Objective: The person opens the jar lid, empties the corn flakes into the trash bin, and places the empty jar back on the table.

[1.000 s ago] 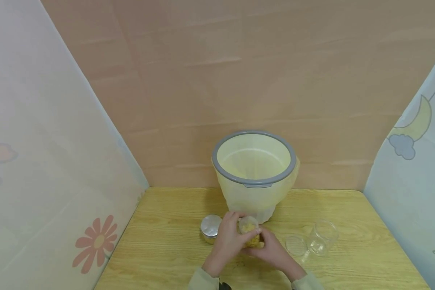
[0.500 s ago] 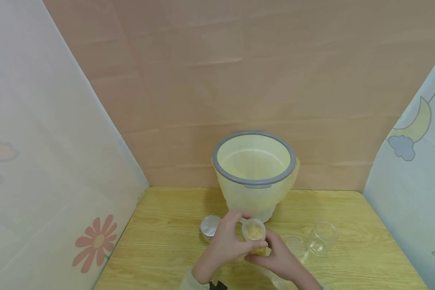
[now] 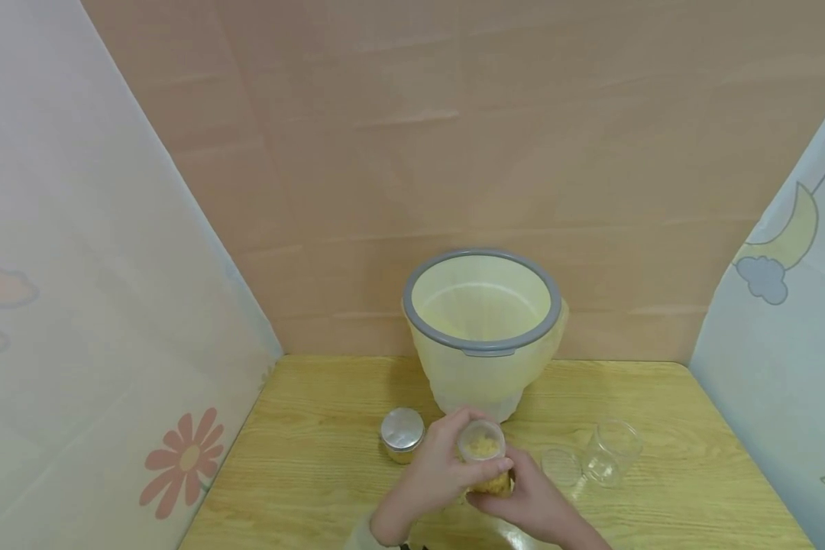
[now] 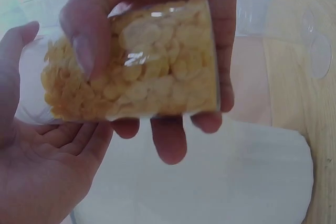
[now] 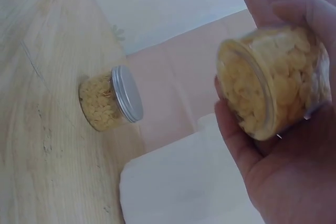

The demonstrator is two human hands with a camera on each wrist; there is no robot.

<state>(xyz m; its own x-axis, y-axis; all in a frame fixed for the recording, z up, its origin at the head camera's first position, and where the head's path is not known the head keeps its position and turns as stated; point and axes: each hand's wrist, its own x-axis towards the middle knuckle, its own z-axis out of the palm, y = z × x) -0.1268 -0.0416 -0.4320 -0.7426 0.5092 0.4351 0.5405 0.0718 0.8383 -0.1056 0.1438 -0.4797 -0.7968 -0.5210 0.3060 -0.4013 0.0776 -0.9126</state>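
Observation:
A clear jar (image 3: pixel 483 443) of pale yellow flakes is up off the table between both hands, in front of the bin. My left hand (image 3: pixel 429 473) holds it near its upper end, thumb on the near side and fingers behind. Around its lower part, my right hand (image 3: pixel 532 504) grips with thumb and fingers. In the left wrist view the flakes (image 4: pixel 157 61) fill most of the jar, while the end by the left hand looks bare. Whether something covers that end, I cannot tell. The right wrist view shows the jar's base (image 5: pixel 247 90) and the right hand's palm beneath it.
A silver-lidded jar (image 3: pixel 402 429) of similar flakes stands left of my hands. To the right are a clear empty jar (image 3: pixel 613 452) and a clear round disc (image 3: pixel 561 466). Behind stands a bag-lined bin (image 3: pixel 481 382) with a grey rim (image 3: pixel 483 348).
Both hands have brought the jar slightly right and toward me. Its top faces the head camera more, and the silver-lidded jar shows more fully than half a second ago.

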